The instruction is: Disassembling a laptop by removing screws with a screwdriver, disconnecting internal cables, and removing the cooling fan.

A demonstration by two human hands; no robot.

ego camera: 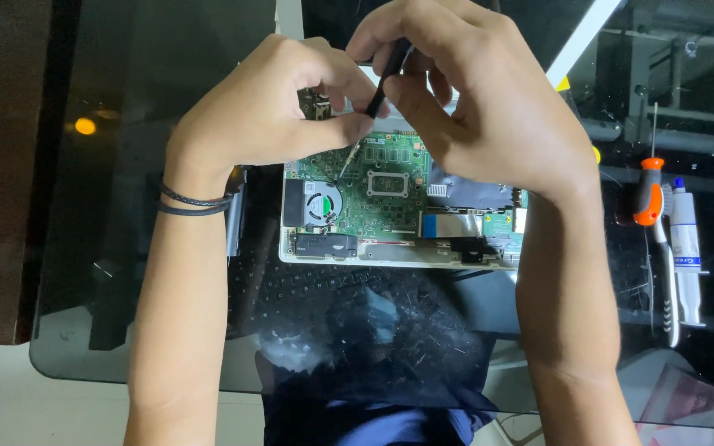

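Nearest the wearer, both forearms reach up over a dark glass table, the left wrist ringed by two thin dark bands. Between the forearms, just below the hands, lies an opened laptop with its white casing edge toward the wearer and its insides bare: a green circuit board, a round cooling fan under the left hand, a pale blue ribbon cable under the right.

Further up, the left hand is curled, thumb and forefinger pinched close on a small dark component (too blurred to say what kind) held just above the board's upper left corner. Its thumb tip touches the shaft of the tool in the other hand.

Right beside it, knuckles nearly touching, the right hand is closed around a slim black screwdriver, gripped between thumb and first fingers like a pen. The shaft slants down and toward the left hand; its metal tip meets the board just above the fan.

Well out to the right of the right hand, apart from the laptop, an orange-handled screwdriver lies on the glass, and just beyond it a white tube with a blue cap, both lying lengthwise toward the wearer.
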